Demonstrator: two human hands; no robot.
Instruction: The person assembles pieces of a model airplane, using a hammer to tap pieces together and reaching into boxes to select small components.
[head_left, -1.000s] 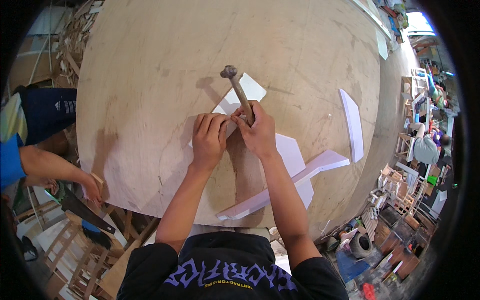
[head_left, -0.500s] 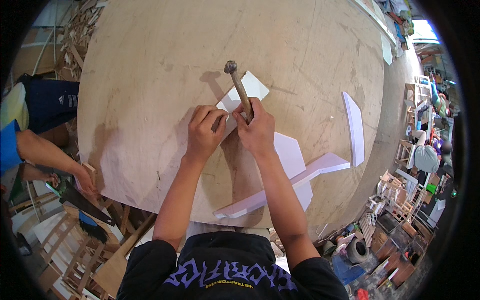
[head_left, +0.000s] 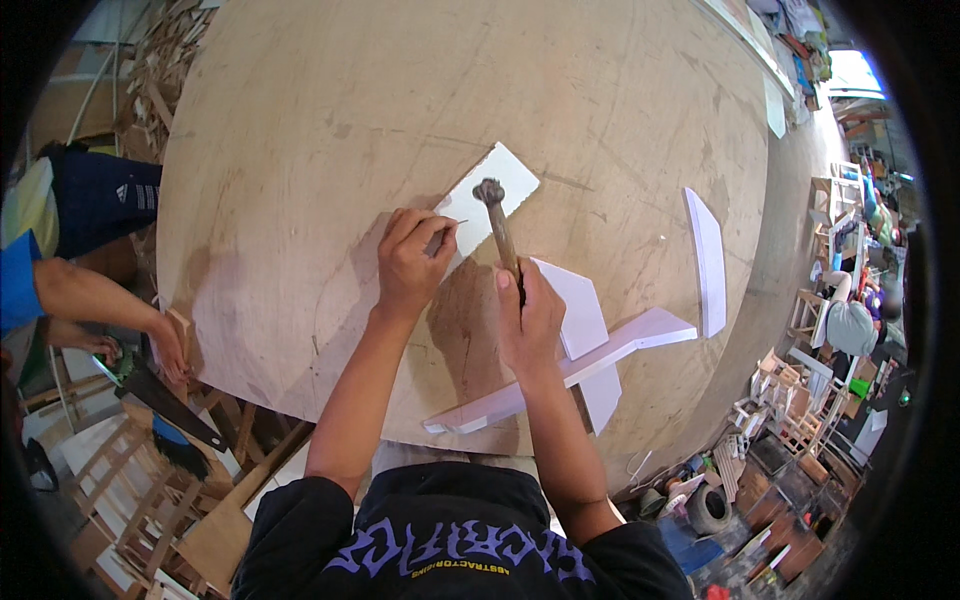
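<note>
My right hand (head_left: 533,315) is wrapped round the handle of a hammer (head_left: 502,228), whose dark head is raised over a white board (head_left: 515,178). A thin nail (head_left: 461,221) is pinched between the thumb and fingers of my left hand (head_left: 410,250), above the near end of that board. The board lies slanted on a large wooden table top (head_left: 300,120). By my right forearm, a long bent lilac-white piece (head_left: 655,328) lies across a wider white panel (head_left: 575,300). Part of both is hidden beneath the forearm.
Another narrow white piece (head_left: 708,262) lies farther right on the table. At the left edge a co-worker's hand (head_left: 172,355) rests on a wood block, and their other hand holds a handsaw (head_left: 170,408). Wooden frames, scraps and a tyre (head_left: 709,508) crowd the floor around.
My right hand has drawn back toward me and to the right, away from my left fingers, bringing the hammer head lower in view. My left hand has hardly moved and keeps the nail.
</note>
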